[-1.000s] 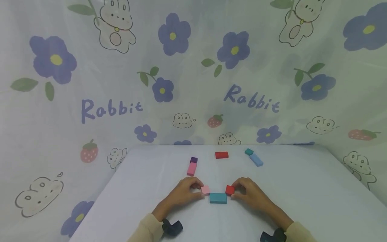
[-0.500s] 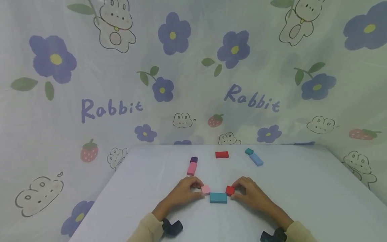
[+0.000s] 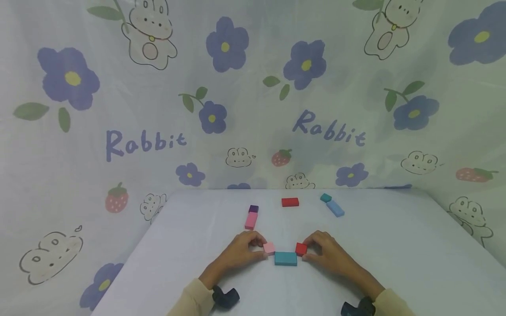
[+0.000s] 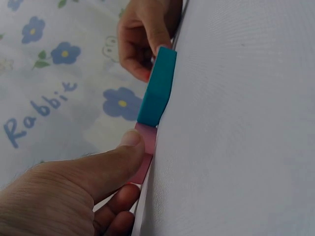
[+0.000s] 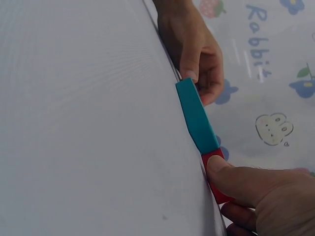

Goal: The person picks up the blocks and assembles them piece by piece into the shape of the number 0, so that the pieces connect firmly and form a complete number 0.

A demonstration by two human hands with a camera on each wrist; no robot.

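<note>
Between thumb and fingers my left hand (image 3: pixel 242 250) pinches a small pink block (image 3: pixel 269 248). On the other side, a small red block (image 3: pixel 301 249) is pinched by my right hand (image 3: pixel 325 253). A longer teal block (image 3: pixel 285 259) lies flat on the white table between the two hands, slightly nearer to me. The pink block meets one end corner of the teal block (image 4: pixel 158 88) in the left wrist view. In the right wrist view the red block (image 5: pixel 213 184) sits at the teal block's other end, with my thumb on its face.
Beyond the left hand lie a longer pink block (image 3: pixel 251 220) and a dark purple block (image 3: pixel 253 209), end to end. A longer red block (image 3: pixel 290 202) is at the back middle. A green block (image 3: pixel 326 198) touches a light blue block (image 3: pixel 335 208) at the back right. A patterned curtain (image 3: pixel 253 87) hangs behind the table.
</note>
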